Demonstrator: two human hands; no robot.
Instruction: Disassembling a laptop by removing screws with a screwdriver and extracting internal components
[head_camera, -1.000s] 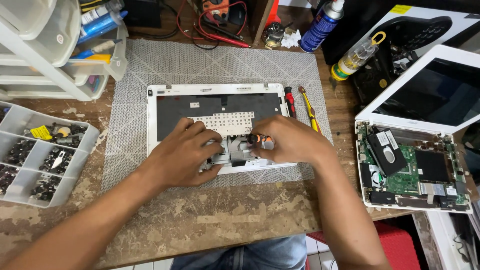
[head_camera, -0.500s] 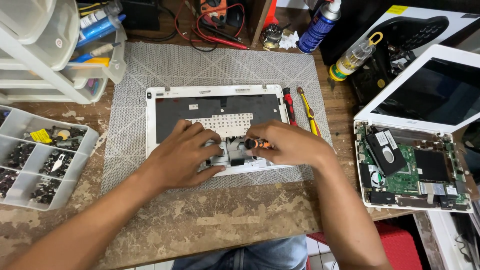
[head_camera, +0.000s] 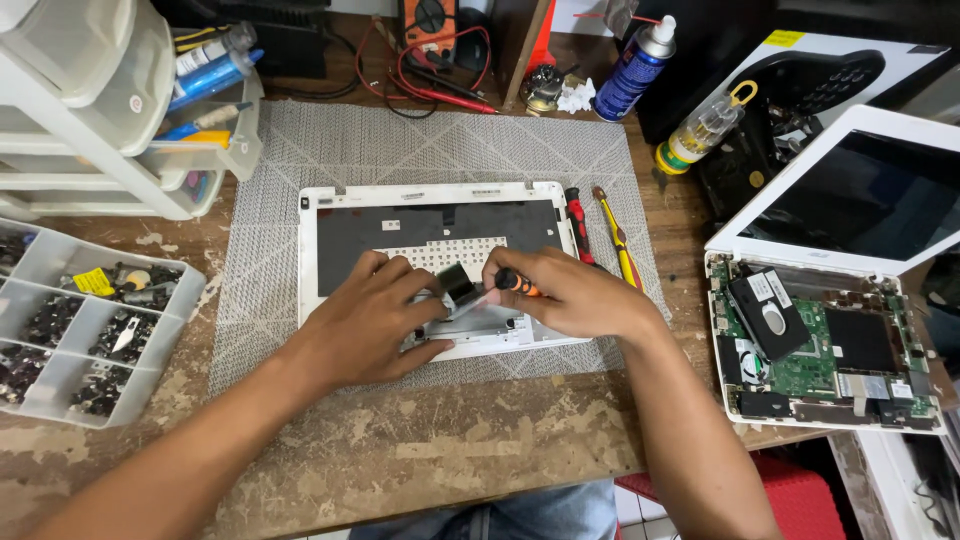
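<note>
While gripped by right fingers (head_camera: 520, 272), screwdriver (head_camera: 516, 283) tilts.

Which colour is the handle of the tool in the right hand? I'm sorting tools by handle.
Orange and black, on the small screwdriver; the head view shows it.

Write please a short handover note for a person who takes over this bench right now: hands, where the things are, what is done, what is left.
Left hand: flat on the white laptop cover, fingers at a small dark part.
Right hand: holds an orange-handled screwdriver, tip toward that part.
The cover lies inside-up on the grey mat; two spare screwdrivers lie to its right.
Done: the other laptop, at the right, is open with its board exposed.
Left: the dark part is not yet off the cover. The screws are too small to see.
</note>
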